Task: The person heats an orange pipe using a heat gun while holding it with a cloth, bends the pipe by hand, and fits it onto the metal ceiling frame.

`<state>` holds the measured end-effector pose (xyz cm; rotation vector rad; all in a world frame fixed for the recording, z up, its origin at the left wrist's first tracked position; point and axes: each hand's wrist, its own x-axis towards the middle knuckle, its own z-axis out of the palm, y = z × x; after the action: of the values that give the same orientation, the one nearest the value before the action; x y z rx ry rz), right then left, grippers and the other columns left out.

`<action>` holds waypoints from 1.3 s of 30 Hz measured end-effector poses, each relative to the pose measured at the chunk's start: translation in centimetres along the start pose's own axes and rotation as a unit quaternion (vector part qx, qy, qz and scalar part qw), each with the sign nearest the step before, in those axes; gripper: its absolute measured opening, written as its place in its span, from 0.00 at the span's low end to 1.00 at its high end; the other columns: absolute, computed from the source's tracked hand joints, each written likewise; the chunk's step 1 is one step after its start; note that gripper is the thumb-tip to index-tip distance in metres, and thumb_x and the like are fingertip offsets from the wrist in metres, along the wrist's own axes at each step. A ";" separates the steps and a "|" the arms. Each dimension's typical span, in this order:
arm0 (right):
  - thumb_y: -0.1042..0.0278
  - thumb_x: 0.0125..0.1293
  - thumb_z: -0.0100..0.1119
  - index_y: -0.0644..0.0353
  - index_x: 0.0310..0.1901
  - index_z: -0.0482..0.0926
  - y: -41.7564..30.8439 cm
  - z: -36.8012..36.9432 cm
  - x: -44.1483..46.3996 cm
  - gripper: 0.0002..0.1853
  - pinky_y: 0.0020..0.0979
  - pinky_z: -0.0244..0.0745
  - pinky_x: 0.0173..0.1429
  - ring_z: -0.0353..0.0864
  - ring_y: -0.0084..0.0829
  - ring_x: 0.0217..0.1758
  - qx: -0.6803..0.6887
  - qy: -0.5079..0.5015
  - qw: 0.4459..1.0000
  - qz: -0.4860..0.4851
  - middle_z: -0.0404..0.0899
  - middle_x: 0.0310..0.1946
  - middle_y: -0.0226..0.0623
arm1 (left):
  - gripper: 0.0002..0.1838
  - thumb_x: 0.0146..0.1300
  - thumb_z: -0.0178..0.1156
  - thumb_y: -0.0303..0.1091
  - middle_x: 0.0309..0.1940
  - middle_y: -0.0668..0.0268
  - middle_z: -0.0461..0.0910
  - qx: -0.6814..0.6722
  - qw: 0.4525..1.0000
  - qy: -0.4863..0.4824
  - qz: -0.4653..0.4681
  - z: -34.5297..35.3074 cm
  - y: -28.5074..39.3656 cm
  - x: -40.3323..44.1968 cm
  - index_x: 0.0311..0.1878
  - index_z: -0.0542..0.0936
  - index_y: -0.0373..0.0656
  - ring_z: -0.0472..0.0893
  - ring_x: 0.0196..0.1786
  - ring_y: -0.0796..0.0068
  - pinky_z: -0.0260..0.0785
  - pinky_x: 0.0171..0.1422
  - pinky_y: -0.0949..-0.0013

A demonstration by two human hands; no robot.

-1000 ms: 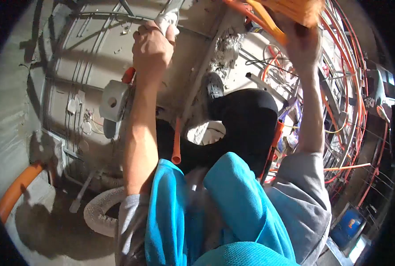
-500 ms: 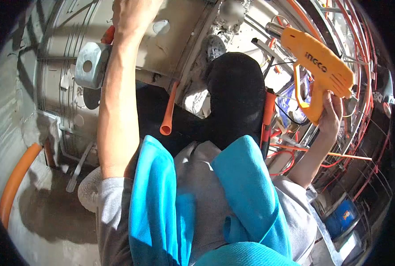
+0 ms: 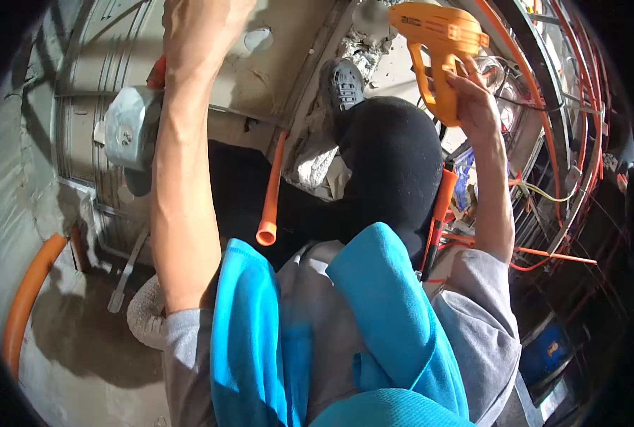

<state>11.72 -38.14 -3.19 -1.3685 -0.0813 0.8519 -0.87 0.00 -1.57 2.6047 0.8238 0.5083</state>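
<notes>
The yellow heat gun (image 3: 441,32) is up near the top of my view, right of centre, its barrel lying nearly level with the front end to the left. My right hand (image 3: 479,110) has it by the grip — the fingers are curled around the handle from behind, closed firmly on it, and the guard loop in front of them is free. My left hand (image 3: 204,32) runs off the top edge; its fingers are out of view, so I can't tell whether they are spread or pinching anything. Something red (image 3: 158,71) shows just beside that wrist.

Next to my left forearm sits a pale grey box (image 3: 121,114), smooth and rounded, with a round recess in its face; what lies inside is too small to make out. Low on the right stands a blue container (image 3: 540,359) in shadow, its contents hidden from me.

A slim orange tube (image 3: 270,192) slants over my black trousers (image 3: 395,156), hollow, its flared mouth towards me. By my right knee is an orange-handled tool (image 3: 443,199). Farther out, a thick, glossy orange pipe (image 3: 28,299) bends beside the rough grey wall (image 3: 7,192), a wrinkled white hose (image 3: 144,313) curls behind my left elbow, and thin cables (image 3: 591,114) run along the right — red and orange.
</notes>
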 end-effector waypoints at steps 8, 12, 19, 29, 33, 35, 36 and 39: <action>0.64 0.70 0.70 0.48 0.75 0.69 6.4 -1.0 13.1 0.34 0.35 0.81 0.60 0.84 0.31 0.56 -0.365 -0.034 0.930 0.003 0.78 0.64 0.43 | 0.33 0.76 0.56 0.45 0.62 0.32 0.77 0.004 0.999 -0.025 -0.035 -0.6 0.8 0.5 0.71 0.68 0.24 0.79 0.65 0.37 0.71 0.71 0.49; 0.67 0.68 0.69 0.55 0.68 0.77 13.1 -1.4 19.9 0.27 0.38 0.82 0.65 0.85 0.44 0.60 -0.580 -0.032 0.765 -0.280 0.81 0.60 0.48 | 0.22 0.70 0.60 0.36 0.54 0.40 0.84 -0.060 0.995 -0.008 -0.075 -2.5 4.2 0.4 0.62 0.78 0.33 0.82 0.59 0.40 0.75 0.65 0.49; 0.78 0.69 0.53 0.45 0.73 0.73 19.3 0.5 27.1 0.31 0.47 0.77 0.71 0.79 0.48 0.69 -0.710 -0.118 0.688 -0.094 0.74 0.70 0.48 | 0.29 0.70 0.66 0.55 0.44 0.38 0.85 0.023 0.997 -0.054 -0.042 -0.4 1.0 1.4 0.48 0.78 0.31 0.85 0.50 0.35 0.75 0.55 0.46; 0.58 0.76 0.55 0.48 0.65 0.81 26.8 2.4 34.3 0.20 0.49 0.77 0.67 0.76 0.50 0.71 -0.831 -0.206 0.516 -0.007 0.75 0.68 0.45 | 0.23 0.69 0.68 0.46 0.39 0.43 0.82 0.002 0.998 -0.053 -0.043 -0.4 1.7 1.9 0.48 0.75 0.33 0.83 0.45 0.38 0.74 0.50 0.45; 0.58 0.73 0.60 0.61 0.53 0.86 30.8 1.3 34.2 0.17 0.46 0.79 0.54 0.86 0.43 0.56 -0.850 -0.202 0.469 -0.127 0.88 0.48 0.40 | 0.23 0.68 0.68 0.43 0.39 0.42 0.81 -0.007 0.996 -0.069 -0.057 -0.5 2.1 1.9 0.49 0.74 0.31 0.82 0.45 0.37 0.73 0.51 0.44; 0.58 0.73 0.60 0.60 0.53 0.87 30.9 1.7 34.0 0.17 0.45 0.79 0.53 0.87 0.42 0.56 -0.845 -0.209 0.474 -0.128 0.88 0.47 0.40 | 0.23 0.66 0.69 0.41 0.43 0.41 0.79 -0.022 0.995 -0.072 -0.073 -0.6 2.0 2.0 0.50 0.73 0.31 0.80 0.48 0.37 0.73 0.54 0.44; 0.59 0.74 0.59 0.60 0.53 0.87 30.6 2.0 33.7 0.16 0.44 0.80 0.53 0.87 0.41 0.55 -0.845 -0.217 0.475 -0.115 0.89 0.47 0.40 | 0.23 0.65 0.69 0.40 0.44 0.41 0.78 -0.018 0.995 -0.072 -0.073 -0.6 1.9 1.9 0.50 0.72 0.31 0.80 0.51 0.38 0.73 0.56 0.45; 0.59 0.74 0.59 0.59 0.54 0.87 30.0 2.5 32.9 0.16 0.42 0.80 0.53 0.87 0.39 0.54 -0.844 -0.238 0.476 -0.069 0.89 0.47 0.39 | 0.23 0.66 0.68 0.39 0.45 0.45 0.76 -0.029 0.994 -0.082 -0.073 -1.1 2.1 2.1 0.53 0.71 0.31 0.78 0.53 0.41 0.73 0.58 0.46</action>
<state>19.18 -18.47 -42.54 -2.7632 -1.9294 0.8784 1.25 -0.07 0.72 2.4705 0.9210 0.2704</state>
